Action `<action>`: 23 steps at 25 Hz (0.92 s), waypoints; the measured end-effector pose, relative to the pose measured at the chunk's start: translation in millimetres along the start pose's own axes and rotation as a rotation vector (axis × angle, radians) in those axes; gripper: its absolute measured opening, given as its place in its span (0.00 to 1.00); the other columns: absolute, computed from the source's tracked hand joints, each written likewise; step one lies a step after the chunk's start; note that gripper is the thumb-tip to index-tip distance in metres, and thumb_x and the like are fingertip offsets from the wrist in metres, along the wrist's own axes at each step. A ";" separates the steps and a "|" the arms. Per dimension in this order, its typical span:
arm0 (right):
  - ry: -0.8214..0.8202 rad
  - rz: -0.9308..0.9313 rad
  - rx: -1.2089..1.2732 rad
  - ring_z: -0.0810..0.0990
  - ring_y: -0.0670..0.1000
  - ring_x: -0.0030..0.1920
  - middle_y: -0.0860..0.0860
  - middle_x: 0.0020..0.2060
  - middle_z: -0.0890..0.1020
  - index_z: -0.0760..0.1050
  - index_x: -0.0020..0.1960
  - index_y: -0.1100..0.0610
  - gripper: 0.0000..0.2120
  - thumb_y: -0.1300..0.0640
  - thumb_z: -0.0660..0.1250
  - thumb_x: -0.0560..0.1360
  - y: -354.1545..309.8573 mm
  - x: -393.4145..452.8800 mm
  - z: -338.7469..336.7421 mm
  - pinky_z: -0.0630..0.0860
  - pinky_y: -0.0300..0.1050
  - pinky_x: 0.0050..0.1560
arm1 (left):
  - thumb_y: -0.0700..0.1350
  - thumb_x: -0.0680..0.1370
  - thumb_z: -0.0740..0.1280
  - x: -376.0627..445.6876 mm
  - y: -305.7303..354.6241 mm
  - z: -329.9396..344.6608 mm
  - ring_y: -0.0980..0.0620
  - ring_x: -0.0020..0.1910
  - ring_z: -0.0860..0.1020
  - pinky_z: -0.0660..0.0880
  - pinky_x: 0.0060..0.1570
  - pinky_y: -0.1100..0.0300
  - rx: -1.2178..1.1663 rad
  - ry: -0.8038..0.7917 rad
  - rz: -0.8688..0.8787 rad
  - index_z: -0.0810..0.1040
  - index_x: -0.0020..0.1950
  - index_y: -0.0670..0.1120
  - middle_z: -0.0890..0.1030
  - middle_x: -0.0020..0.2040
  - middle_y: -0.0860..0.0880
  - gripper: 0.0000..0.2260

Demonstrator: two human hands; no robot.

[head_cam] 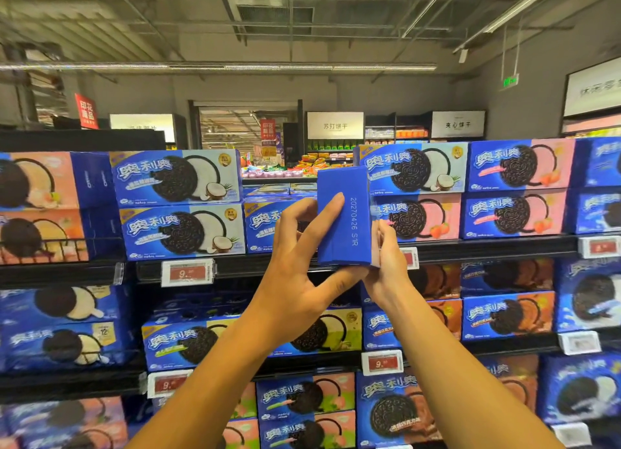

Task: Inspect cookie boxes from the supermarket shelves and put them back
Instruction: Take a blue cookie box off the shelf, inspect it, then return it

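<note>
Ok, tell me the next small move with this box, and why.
Probably slide the box back into the gap on the top shelf. Both the left hand and the right hand hold it end-up with the printed date code facing the camera and readable, so the check looks done. The gap sits just behind it, between the coconut stacks.
</note>
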State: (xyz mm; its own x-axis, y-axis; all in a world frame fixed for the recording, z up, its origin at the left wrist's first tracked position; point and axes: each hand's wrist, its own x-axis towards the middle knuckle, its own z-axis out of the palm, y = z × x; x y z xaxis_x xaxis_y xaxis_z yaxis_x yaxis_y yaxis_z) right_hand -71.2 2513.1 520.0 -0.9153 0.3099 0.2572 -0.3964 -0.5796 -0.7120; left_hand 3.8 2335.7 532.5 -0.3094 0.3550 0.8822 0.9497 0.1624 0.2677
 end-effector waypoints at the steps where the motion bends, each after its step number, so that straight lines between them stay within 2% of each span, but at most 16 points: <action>1: 0.014 0.002 -0.004 0.85 0.52 0.43 0.56 0.50 0.85 0.80 0.56 0.56 0.17 0.46 0.58 0.83 1.6 1.9 1.0 0.82 0.45 0.38 | 0.57 0.75 0.68 -0.8 -2.0 -2.2 0.56 0.73 0.61 0.64 0.67 0.69 -0.007 -0.003 -0.003 0.58 0.74 0.66 0.58 0.70 0.61 0.31; 4: 0.062 -0.021 -0.035 0.86 0.55 0.48 0.56 0.53 0.86 0.81 0.59 0.57 0.18 0.46 0.61 0.82 3.5 6.4 2.4 0.83 0.51 0.46 | 0.59 0.75 0.68 -3.7 -8.8 -9.2 0.54 0.74 0.61 0.64 0.68 0.69 -0.006 -0.016 0.000 0.58 0.74 0.67 0.57 0.71 0.62 0.31; 7: 0.093 -0.094 -0.084 0.84 0.58 0.55 0.57 0.56 0.85 0.81 0.62 0.58 0.19 0.46 0.64 0.80 -2.7 10.6 1.3 0.78 0.59 0.60 | 0.60 0.74 0.66 -5.0 -20.1 -22.8 0.59 0.74 0.59 0.61 0.69 0.70 0.018 -0.017 -0.023 0.55 0.74 0.70 0.57 0.71 0.67 0.32; 9: 0.124 -0.152 -0.111 0.84 0.56 0.53 0.54 0.52 0.87 0.82 0.59 0.56 0.17 0.46 0.66 0.79 -10.5 11.8 0.4 0.79 0.56 0.56 | 0.60 0.75 0.65 -3.7 -29.8 -31.7 0.60 0.73 0.61 0.60 0.69 0.69 0.008 0.011 -0.020 0.54 0.75 0.71 0.59 0.70 0.69 0.32; 11: 0.107 -0.201 -0.108 0.86 0.54 0.49 0.52 0.50 0.87 0.82 0.58 0.55 0.15 0.47 0.67 0.79 -18.5 11.1 0.9 0.82 0.51 0.50 | 0.59 0.75 0.65 -2.4 -40.2 -36.4 0.59 0.71 0.63 0.61 0.71 0.63 -0.010 0.034 -0.017 0.53 0.75 0.72 0.62 0.69 0.71 0.32; 14: 0.068 -0.255 -0.092 0.86 0.51 0.45 0.52 0.48 0.87 0.81 0.57 0.54 0.11 0.49 0.66 0.81 -30.8 7.1 -0.1 0.83 0.46 0.43 | 0.64 0.74 0.66 -2.9 -57.8 -39.1 0.49 0.74 0.64 0.63 0.73 0.43 -0.116 0.039 -0.071 0.56 0.75 0.71 0.64 0.72 0.66 0.32; 15: 0.072 -0.273 -0.086 0.86 0.51 0.46 0.52 0.49 0.87 0.81 0.58 0.54 0.11 0.50 0.66 0.81 -35.0 5.3 -1.0 0.83 0.45 0.43 | 0.66 0.74 0.66 -2.4 -62.7 -38.1 0.47 0.75 0.65 0.64 0.72 0.40 -0.179 0.048 -0.103 0.58 0.75 0.71 0.65 0.74 0.63 0.31; 16: 0.082 -0.295 -0.089 0.85 0.50 0.49 0.51 0.51 0.86 0.80 0.61 0.55 0.13 0.50 0.66 0.81 -39.3 3.6 -2.6 0.83 0.45 0.45 | 0.68 0.73 0.66 -1.0 -66.4 -36.0 0.47 0.74 0.66 0.67 0.70 0.43 -0.243 0.073 -0.129 0.60 0.74 0.70 0.66 0.75 0.61 0.31; 18: 0.075 -0.349 -0.100 0.83 0.50 0.55 0.50 0.55 0.85 0.78 0.65 0.56 0.16 0.51 0.67 0.80 -48.1 -0.9 -6.3 0.81 0.48 0.54 | 0.69 0.72 0.68 4.0 -72.5 -28.4 0.53 0.72 0.70 0.72 0.65 0.59 -0.373 0.179 -0.142 0.67 0.72 0.69 0.72 0.73 0.58 0.29; 19: 0.047 -0.379 -0.103 0.82 0.49 0.54 0.50 0.53 0.84 0.77 0.65 0.56 0.16 0.52 0.68 0.79 -52.5 -4.5 -7.4 0.80 0.48 0.56 | 0.68 0.72 0.69 7.4 -75.1 -23.8 0.55 0.71 0.72 0.73 0.62 0.64 -0.439 0.242 -0.152 0.71 0.69 0.68 0.74 0.71 0.57 0.26; 21: -0.037 -0.465 -0.134 0.83 0.47 0.50 0.47 0.48 0.85 0.77 0.62 0.53 0.18 0.51 0.72 0.74 -60.8 -12.7 -8.6 0.80 0.45 0.52 | 0.66 0.71 0.71 15.8 -79.9 -17.5 0.53 0.69 0.74 0.75 0.60 0.63 -0.512 0.355 -0.215 0.76 0.64 0.68 0.78 0.67 0.55 0.21; 23: -0.135 -0.569 -0.243 0.83 0.47 0.55 0.48 0.53 0.85 0.76 0.62 0.49 0.23 0.50 0.77 0.69 -71.5 -19.0 -12.9 0.81 0.44 0.52 | 0.62 0.74 0.71 26.9 -81.9 -11.6 0.49 0.69 0.73 0.75 0.64 0.52 -0.508 0.432 -0.316 0.76 0.61 0.66 0.78 0.67 0.53 0.17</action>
State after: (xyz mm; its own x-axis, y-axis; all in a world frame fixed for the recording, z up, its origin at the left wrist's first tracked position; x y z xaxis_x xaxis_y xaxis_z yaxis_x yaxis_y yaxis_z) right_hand -24.5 2558.4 557.5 -0.5736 0.4124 0.7078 -0.8103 -0.1591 -0.5639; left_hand -81.7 2321.3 538.8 -0.6252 -0.0491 0.7789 0.7558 -0.2867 0.5887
